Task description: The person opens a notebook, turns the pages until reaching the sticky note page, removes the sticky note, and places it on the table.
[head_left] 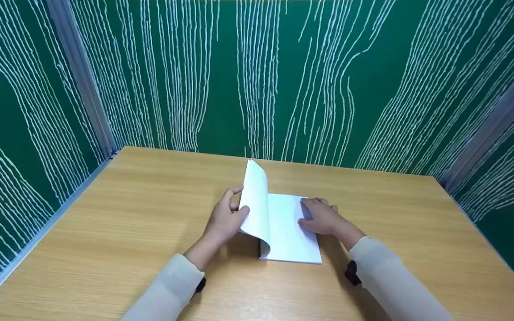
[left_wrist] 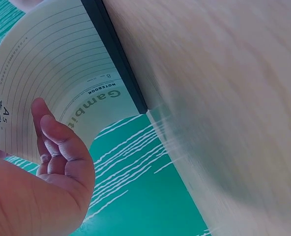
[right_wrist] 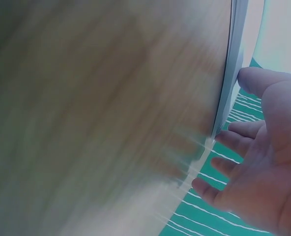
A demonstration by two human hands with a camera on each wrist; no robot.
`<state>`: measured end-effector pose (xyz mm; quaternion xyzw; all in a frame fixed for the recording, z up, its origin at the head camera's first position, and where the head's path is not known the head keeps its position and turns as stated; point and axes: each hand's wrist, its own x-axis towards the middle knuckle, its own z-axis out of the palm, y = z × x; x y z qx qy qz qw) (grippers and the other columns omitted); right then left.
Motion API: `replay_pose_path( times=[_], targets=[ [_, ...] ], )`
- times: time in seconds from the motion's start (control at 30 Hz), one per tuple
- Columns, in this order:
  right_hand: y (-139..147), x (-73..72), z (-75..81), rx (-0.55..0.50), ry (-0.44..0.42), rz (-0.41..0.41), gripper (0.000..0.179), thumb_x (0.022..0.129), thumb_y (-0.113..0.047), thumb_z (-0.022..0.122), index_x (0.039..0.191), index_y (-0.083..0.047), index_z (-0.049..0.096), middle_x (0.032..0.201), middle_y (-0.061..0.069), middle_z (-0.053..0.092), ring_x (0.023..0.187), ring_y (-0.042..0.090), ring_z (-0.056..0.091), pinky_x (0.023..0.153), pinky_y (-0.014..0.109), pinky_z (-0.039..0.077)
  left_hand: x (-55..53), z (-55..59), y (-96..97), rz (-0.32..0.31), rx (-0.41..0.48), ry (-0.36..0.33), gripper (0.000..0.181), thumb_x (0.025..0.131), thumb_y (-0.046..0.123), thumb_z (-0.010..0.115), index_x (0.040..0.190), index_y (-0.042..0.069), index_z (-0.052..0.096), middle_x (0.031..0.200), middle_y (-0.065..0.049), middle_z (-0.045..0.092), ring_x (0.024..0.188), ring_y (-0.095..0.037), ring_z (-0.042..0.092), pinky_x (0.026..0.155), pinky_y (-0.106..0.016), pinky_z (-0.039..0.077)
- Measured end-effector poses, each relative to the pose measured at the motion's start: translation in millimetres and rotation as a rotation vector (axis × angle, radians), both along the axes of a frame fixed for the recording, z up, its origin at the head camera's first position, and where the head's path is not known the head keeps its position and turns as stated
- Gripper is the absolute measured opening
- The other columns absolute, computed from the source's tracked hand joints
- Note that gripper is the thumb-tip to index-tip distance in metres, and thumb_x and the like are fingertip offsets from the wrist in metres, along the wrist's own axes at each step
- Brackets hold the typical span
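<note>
An open notebook (head_left: 290, 232) lies on the wooden table, its right-hand page blank and white. Its cover (left_wrist: 62, 64), printed with lines and the words Gambit and NOTEBOOK, stands lifted and curls over from a black spine (left_wrist: 117, 54). My left hand (head_left: 228, 216) pinches this raised part at its left edge, the thumb on the white inner side and the fingers behind on the cover. At the right edge of the notebook rests my right hand (head_left: 323, 217), its thumb on the page and its fingers loosely extended near the upper right corner.
The wooden table (head_left: 127, 214) spreads around the notebook on all sides. Behind it and at both sides stand green walls (head_left: 221, 89) with white wavy lines, joined by grey corner posts (head_left: 80, 71). Dark bands (head_left: 353, 273) show at the sleeve cuffs.
</note>
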<state>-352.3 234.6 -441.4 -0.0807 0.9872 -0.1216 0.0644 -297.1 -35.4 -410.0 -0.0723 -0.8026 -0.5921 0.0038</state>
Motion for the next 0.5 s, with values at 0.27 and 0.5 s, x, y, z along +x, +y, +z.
replay_pose_path(
  times=[0.27,0.5],
  targets=[
    [-1.0,-2.1,-1.9,-0.048,0.072,0.03,0.073,0.075,-0.039,0.062,0.137,-0.019,0.028,0.135,0.003,0.04,0.125,0.03,0.025,0.096,0.057,0.009,1.1,1.1,-0.7,-0.013,0.018,0.0,0.047,0.085,0.028,0.049,0.129,0.031,0.033,0.099,-0.005,0.063,0.081,-0.015,0.062,0.068,-0.03,0.05],
    [-2.2,-1.9,-0.4,-0.096,0.133,0.071,0.07,0.073,-0.03,0.067,0.134,-0.02,0.033,0.13,0.002,0.045,0.117,0.026,0.032,0.094,0.052,0.012,1.3,1.0,-0.1,-0.028,0.032,0.031,0.047,0.085,0.024,0.048,0.13,0.028,0.033,0.097,-0.007,0.064,0.078,-0.016,0.064,0.067,-0.031,0.051]
  ],
)
